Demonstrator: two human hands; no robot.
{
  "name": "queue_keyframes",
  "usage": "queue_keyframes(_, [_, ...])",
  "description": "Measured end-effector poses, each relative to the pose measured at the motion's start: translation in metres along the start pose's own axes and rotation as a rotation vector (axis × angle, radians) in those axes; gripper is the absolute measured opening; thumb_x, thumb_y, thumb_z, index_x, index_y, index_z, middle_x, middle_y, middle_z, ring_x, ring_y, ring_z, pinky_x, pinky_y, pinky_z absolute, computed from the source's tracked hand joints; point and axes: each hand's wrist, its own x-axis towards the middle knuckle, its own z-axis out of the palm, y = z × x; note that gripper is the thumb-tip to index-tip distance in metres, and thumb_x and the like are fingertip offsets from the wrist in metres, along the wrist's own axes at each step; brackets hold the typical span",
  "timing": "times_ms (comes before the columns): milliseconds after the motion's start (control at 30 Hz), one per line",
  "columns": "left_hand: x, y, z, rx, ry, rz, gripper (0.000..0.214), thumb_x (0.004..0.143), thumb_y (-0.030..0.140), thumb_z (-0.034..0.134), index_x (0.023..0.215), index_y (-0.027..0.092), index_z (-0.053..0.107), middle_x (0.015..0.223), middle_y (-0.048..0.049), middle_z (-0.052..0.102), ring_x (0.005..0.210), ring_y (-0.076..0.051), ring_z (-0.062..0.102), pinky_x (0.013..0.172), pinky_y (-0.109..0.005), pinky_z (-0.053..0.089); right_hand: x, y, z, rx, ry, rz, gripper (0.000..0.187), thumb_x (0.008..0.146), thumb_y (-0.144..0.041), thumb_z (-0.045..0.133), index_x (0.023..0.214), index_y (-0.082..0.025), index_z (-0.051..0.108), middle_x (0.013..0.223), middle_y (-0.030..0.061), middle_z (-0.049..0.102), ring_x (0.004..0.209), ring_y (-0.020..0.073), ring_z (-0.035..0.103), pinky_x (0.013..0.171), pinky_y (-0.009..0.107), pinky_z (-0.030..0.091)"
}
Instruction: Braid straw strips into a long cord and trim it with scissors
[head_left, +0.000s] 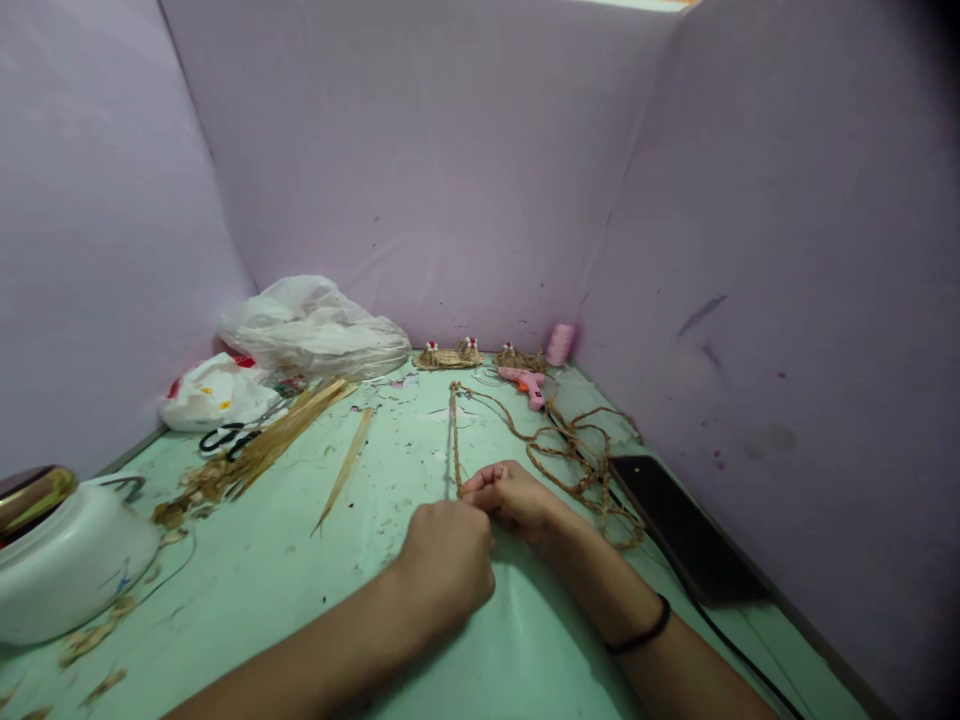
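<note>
A brown braided rope point(455, 440) stretches away from my hands in a straight, taut line. At its far end it bends and runs back to the right into a loose tangle on the table. My right hand point(517, 497) pinches the near end of the rope between thumb and fingertips; a dark band circles that wrist. Close against it, my left hand point(448, 555) is closed in a fist where the rope comes in. The back of the left hand hides its fingertips and the rope's near end.
A green tabletop point(360, 570) meets lilac walls. Left are a white pot point(82, 560), scissors point(229, 438), dry fibre strips point(292, 425) and plastic bags point(315, 330). Woven pieces point(448, 358), a pink glue gun point(525, 385) and a thread spool point(560, 344) stand behind; a phone point(686, 530) lies right.
</note>
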Motion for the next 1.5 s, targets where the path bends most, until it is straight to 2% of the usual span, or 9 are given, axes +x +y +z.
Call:
queue_keyframes(133, [0.017, -0.021, -0.043, -0.094, 0.243, -0.143, 0.022, 0.069, 0.026, 0.049, 0.058, 0.013, 0.062, 0.055, -0.0065, 0.058, 0.055, -0.014, 0.051, 0.052, -0.023, 0.033, 0.000, -0.004, -0.006, 0.024, -0.083, 0.038, 0.008, 0.052, -0.007, 0.058, 0.059, -0.011, 0.056, 0.043, -0.0028, 0.057, 0.028, 0.0008, 0.023, 0.032, 0.018, 0.009])
queue_keyframes(200, [0.024, -0.033, -0.052, -0.197, 0.083, -0.230, 0.019, 0.065, 0.028, 0.050, 0.059, 0.013, 0.061, 0.048, -0.0027, 0.055, 0.042, -0.011, 0.046, 0.045, -0.022, 0.031, 0.001, -0.004, -0.008, 0.050, -0.112, 0.034, 0.008, 0.052, -0.008, 0.059, 0.060, -0.011, 0.057, 0.047, -0.0006, 0.060, 0.028, 0.0004, 0.022, 0.032, 0.018, 0.008])
queue_keyframes(367, [0.023, -0.046, -0.033, -0.336, -0.312, -0.252, 0.019, 0.055, 0.030, 0.057, 0.051, 0.012, 0.059, 0.044, 0.0003, 0.050, 0.035, -0.008, 0.038, 0.038, -0.022, 0.026, 0.006, 0.001, -0.013, 0.129, -0.182, 0.022, 0.012, 0.053, -0.008, 0.061, 0.063, -0.011, 0.057, 0.050, 0.0000, 0.062, 0.029, 0.0000, 0.023, 0.032, 0.017, 0.008])
queue_keyframes(500, [0.020, -0.050, -0.016, -0.495, -0.220, -0.238, 0.022, 0.055, 0.031, 0.061, 0.047, 0.011, 0.055, 0.037, 0.0050, 0.038, 0.033, -0.004, 0.028, 0.036, -0.020, 0.019, 0.007, 0.003, -0.016, 0.154, -0.199, 0.027, 0.012, 0.054, -0.007, 0.060, 0.063, -0.011, 0.056, 0.049, 0.0004, 0.062, 0.028, 0.0001, 0.024, 0.032, 0.016, 0.008])
queue_keyframes(667, [0.027, -0.049, -0.017, -0.923, -0.143, -0.340, 0.031, 0.058, 0.032, 0.062, 0.080, 0.011, 0.062, 0.058, -0.0011, 0.059, 0.032, -0.004, 0.037, 0.031, -0.018, 0.020, 0.005, 0.001, -0.015, 0.134, -0.185, 0.021, 0.010, 0.055, -0.006, 0.059, 0.064, -0.010, 0.057, 0.049, 0.0008, 0.062, 0.028, 0.0004, 0.025, 0.032, 0.017, 0.009])
queue_keyframes(767, [0.029, -0.045, -0.012, -1.038, -0.174, -0.346, 0.019, 0.057, 0.025, 0.062, 0.064, 0.008, 0.060, 0.054, -0.0034, 0.058, 0.035, -0.005, 0.043, 0.032, -0.017, 0.028, 0.004, 0.001, -0.011, 0.081, -0.124, 0.015, 0.011, 0.054, -0.005, 0.060, 0.062, -0.011, 0.057, 0.043, -0.0021, 0.058, 0.029, 0.0011, 0.029, 0.032, 0.016, 0.014])
queue_keyframes(1100, [0.028, -0.047, -0.002, -0.957, -0.086, -0.364, 0.008, 0.057, 0.018, 0.054, 0.051, 0.013, 0.051, 0.038, 0.0040, 0.047, 0.027, -0.004, 0.034, 0.027, -0.016, 0.023, 0.002, 0.000, -0.002, -0.085, -0.009, -0.133, 0.012, 0.049, -0.001, 0.060, 0.053, -0.011, 0.056, 0.041, -0.0033, 0.056, 0.042, 0.0066, 0.048, 0.045, 0.018, 0.035])
queue_keyframes(1233, [0.025, -0.052, -0.015, -0.904, -0.226, -0.306, 0.017, 0.057, 0.026, 0.059, 0.064, 0.010, 0.060, 0.048, -0.0012, 0.058, 0.029, -0.005, 0.039, 0.028, -0.017, 0.025, 0.001, -0.002, -0.009, 0.010, -0.055, -0.052, 0.010, 0.052, -0.006, 0.060, 0.060, -0.011, 0.059, 0.044, -0.0020, 0.059, 0.033, 0.0026, 0.038, 0.036, 0.016, 0.023])
queue_keyframes(1500, [0.014, -0.056, -0.024, -0.668, -0.327, -0.382, 0.020, 0.056, 0.031, 0.062, 0.060, 0.011, 0.061, 0.029, 0.0038, 0.042, 0.025, -0.005, 0.031, 0.029, -0.018, 0.016, 0.003, 0.001, -0.012, 0.047, -0.094, 0.011, 0.010, 0.053, -0.008, 0.060, 0.062, -0.012, 0.058, 0.045, -0.0012, 0.060, 0.029, 0.0016, 0.030, 0.032, 0.017, 0.012])
